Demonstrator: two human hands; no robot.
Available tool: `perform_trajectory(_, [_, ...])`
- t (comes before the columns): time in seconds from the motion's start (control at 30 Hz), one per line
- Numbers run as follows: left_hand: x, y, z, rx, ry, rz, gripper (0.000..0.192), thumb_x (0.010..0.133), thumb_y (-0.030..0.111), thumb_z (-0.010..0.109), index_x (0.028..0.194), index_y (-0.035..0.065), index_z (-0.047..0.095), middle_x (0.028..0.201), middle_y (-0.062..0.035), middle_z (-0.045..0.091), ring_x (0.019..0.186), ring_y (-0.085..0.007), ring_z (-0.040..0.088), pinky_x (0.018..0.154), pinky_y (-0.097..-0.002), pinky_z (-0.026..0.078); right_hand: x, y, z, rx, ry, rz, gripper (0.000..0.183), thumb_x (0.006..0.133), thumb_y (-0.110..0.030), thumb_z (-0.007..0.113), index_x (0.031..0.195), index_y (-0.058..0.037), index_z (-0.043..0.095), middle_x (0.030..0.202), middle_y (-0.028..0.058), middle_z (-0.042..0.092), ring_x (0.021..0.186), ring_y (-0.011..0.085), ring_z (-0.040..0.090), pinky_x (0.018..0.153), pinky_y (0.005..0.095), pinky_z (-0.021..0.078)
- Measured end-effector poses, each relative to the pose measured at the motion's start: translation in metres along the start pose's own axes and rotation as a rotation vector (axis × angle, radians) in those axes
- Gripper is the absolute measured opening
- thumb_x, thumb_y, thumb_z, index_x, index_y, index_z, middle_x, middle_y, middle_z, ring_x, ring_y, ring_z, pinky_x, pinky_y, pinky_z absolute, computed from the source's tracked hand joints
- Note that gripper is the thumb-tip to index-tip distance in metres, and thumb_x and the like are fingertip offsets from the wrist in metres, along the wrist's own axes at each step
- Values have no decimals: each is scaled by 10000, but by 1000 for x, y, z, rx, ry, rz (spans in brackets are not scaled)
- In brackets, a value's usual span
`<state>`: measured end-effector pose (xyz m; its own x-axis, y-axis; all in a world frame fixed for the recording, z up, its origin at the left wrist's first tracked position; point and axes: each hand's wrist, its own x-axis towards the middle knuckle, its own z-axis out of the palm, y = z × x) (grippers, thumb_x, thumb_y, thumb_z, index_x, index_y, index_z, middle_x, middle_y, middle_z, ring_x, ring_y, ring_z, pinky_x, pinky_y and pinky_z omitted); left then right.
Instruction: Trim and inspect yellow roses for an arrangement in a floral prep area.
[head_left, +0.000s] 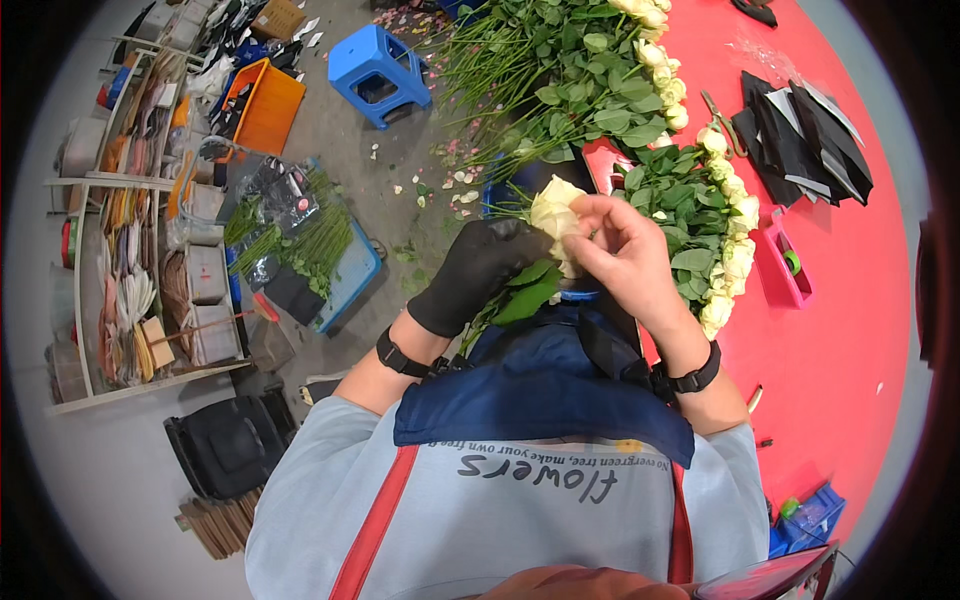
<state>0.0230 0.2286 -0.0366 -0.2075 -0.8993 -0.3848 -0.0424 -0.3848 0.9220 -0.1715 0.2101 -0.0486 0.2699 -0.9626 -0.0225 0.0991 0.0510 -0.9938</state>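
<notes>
My left hand (484, 266), in a black glove, grips a cream-white rose (556, 210) just under its bloom, in front of my chest. Green leaves (529, 294) and part of the stem hang below the glove towards my apron. The bare thumb and fingers of my right hand (622, 251) pinch the outer petals on the bloom's right side. Just right of that hand, a bunch of cream roses (671, 202) lies on the red tabletop (832, 360), blooms towards the right. Beyond both hands lies a larger pile of leafy roses (570, 75), stems pointing left.
Scissors (724, 124), black sheets (799, 142) and a pink tape dispenser (786, 259) lie on the table. On the petal-strewn floor stand a blue stool (379, 71), an orange bin (270, 105) and a blue tray of cut stems (349, 262). Shelves (161, 180) stand at left, near a black chair (225, 446).
</notes>
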Motion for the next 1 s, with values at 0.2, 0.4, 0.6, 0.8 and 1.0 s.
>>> perform_trajectory(0.2, [0,-6,-8,44,0,19,173,850,153,606,915,1,659,768,-5,630,659,-72,539,585,-226,419,-1,1,-3,-213,-19,-213,89,790,-23,668,865,13,637,727,1,512,581,57,451,519,217,376])
perform_trajectory(0.4, [-1,-1,-15,-131,-48,14,245,853,150,619,1018,-25,666,872,-56,677,736,-92,592,650,-233,459,-10,-3,-19,-287,12,-194,110,779,-29,680,877,2,642,754,19,527,585,81,476,536,228,393])
perform_trajectory(0.6, [-3,2,-12,118,63,-37,247,830,117,626,1022,-33,664,825,-24,664,673,-66,554,613,-217,435,-16,-14,-32,-310,-109,-189,113,781,-46,695,880,-10,657,786,22,563,604,80,478,538,232,393])
perform_trajectory(0.8, [-2,7,3,175,86,-14,170,793,130,657,869,-18,690,713,-12,629,619,-59,526,570,-217,414,-1,-24,-18,-321,90,-428,72,788,-26,663,860,-21,662,795,38,573,596,76,485,502,211,376])
perform_trajectory(1.0, [-2,0,6,151,55,26,150,788,105,646,875,-11,688,687,-5,609,618,-59,516,567,-233,416,-2,-26,-17,-476,80,-394,92,759,-63,697,824,-32,640,758,62,540,642,172,540,541,272,432])
